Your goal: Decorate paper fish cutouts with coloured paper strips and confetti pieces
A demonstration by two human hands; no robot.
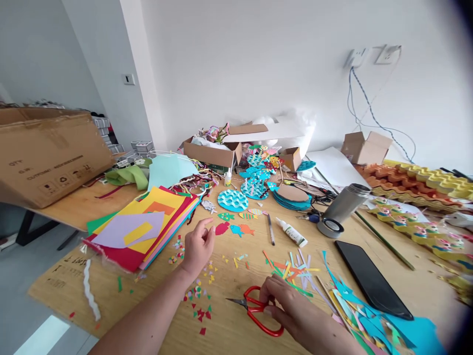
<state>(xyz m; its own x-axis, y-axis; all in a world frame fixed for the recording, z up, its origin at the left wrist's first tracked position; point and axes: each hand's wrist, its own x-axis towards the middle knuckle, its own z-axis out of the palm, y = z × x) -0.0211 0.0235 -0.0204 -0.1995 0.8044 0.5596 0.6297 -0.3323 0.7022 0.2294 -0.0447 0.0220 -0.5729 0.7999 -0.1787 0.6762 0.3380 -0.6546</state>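
Right hand [283, 298], nearest my feed: grip closed, finger and thumb pinching the handle of one pair of red-handled scissors [245, 301], blades pointing left, low over the bench [229, 335]. Left hand [199, 246]: raised, fingers loosely curled; I cannot tell whether that grip's tips meet or hold anything. Just beyond it, paper fish: crimson [222, 228], blue [236, 230] and orange [246, 230] in the front row, green and striped ones behind. Between the hands and nearer me, red paper bits [202, 331], scattered. Beyond the right hand, one heap of coloured paper strips [291, 271]; one white glue bottle [292, 233], on its side, label too small for me to read; one pen [271, 230]. To the right, one black phone [373, 278], screen dark; one steel flask [345, 203], its lid beside it. At left, one stack of coloured sheets [129, 229], lavender uppermost. Far left, one brown carton [51, 153]: I read "QTY" and "G.W.", then a longer line too blurred to trust, plus a recycling mark, an umbrella and up-arrows. Black lettering [70, 268] on the bench's left corner: upside down, illegible to me.
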